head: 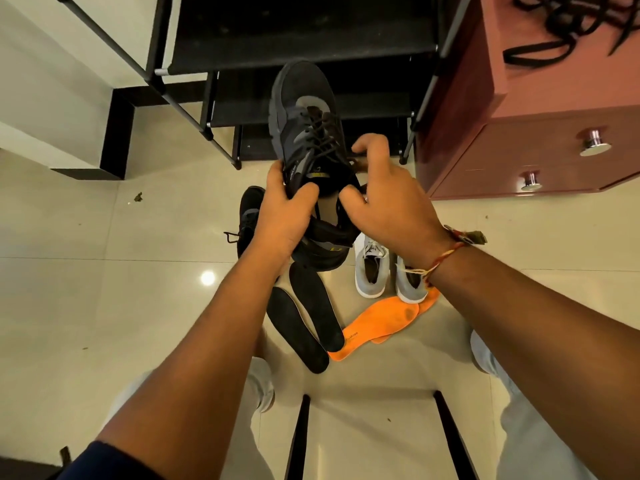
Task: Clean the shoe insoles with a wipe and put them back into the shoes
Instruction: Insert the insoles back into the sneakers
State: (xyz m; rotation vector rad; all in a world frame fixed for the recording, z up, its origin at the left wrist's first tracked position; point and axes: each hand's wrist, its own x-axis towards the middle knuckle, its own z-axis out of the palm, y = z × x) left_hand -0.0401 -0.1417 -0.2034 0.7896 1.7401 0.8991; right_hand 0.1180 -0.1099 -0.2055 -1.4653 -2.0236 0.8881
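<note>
A dark grey laced sneaker (304, 129) is held up over the floor, toe pointing away from me. My left hand (280, 216) grips its left side at the collar, thumb over the edge. My right hand (384, 192) holds the right side of the collar, thumb at the opening. Its pale inner bottom shows in the opening. Two black insoles (308, 323) lie side by side on the tiles below. Two orange insoles (381, 322) lie overlapping to their right. The matching dark sneaker (249, 220) sits on the floor, partly behind my left hand. No wipe is in view.
A pair of light grey and white shoes (372, 268) stands on the floor under my right wrist. A black shoe rack (304, 46) is ahead. A reddish drawer cabinet (519, 150) with metal knobs stands at right, black laces on top. My knees flank the insoles.
</note>
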